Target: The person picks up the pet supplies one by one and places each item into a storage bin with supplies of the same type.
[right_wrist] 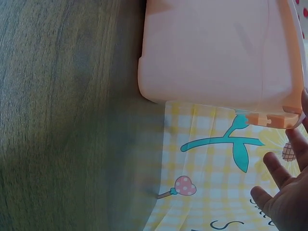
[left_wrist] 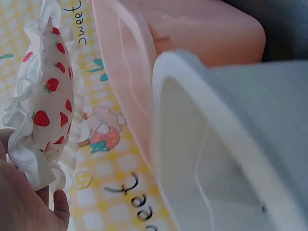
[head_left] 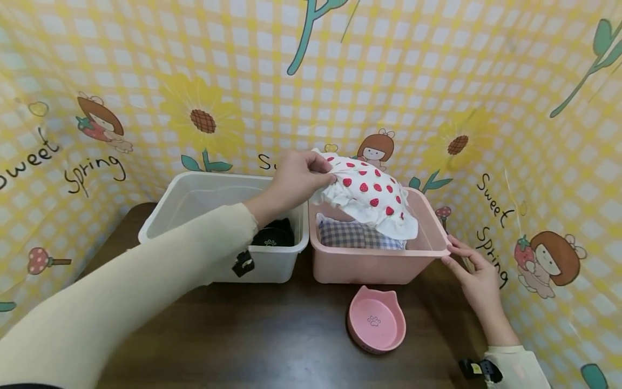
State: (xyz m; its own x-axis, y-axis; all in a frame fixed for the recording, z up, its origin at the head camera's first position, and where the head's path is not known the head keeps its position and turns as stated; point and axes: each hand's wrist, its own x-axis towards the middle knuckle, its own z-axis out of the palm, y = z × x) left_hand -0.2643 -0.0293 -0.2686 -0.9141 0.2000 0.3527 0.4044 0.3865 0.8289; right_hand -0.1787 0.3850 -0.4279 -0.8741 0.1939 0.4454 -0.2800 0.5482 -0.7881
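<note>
My left hand (head_left: 301, 175) pinches the ruffled edge of a white strawberry-print pillow (head_left: 371, 186). The pillow is tilted over the pink bin (head_left: 369, 266), with its far end dipping toward the bin's opening. Inside that bin, partly hidden beneath it, lies a blue-and-white checked pillow (head_left: 350, 233). At the bin's front right corner, my right hand (head_left: 478, 278) holds the rim between thumb and finger. In the right wrist view, the other fingers (right_wrist: 276, 168) are spread apart from the bin wall. The left wrist view shows the ruffle (left_wrist: 26, 154) between the left fingers.
A white bin (head_left: 262, 266) stands left of the pink one, with a black cat-eared bowl (head_left: 272, 236) inside. A pink cat-eared bowl (head_left: 376, 321) sits on the dark wooden table (head_left: 272, 335) in front. Yellow checked cloth (head_left: 272, 108) hangs behind and at both sides.
</note>
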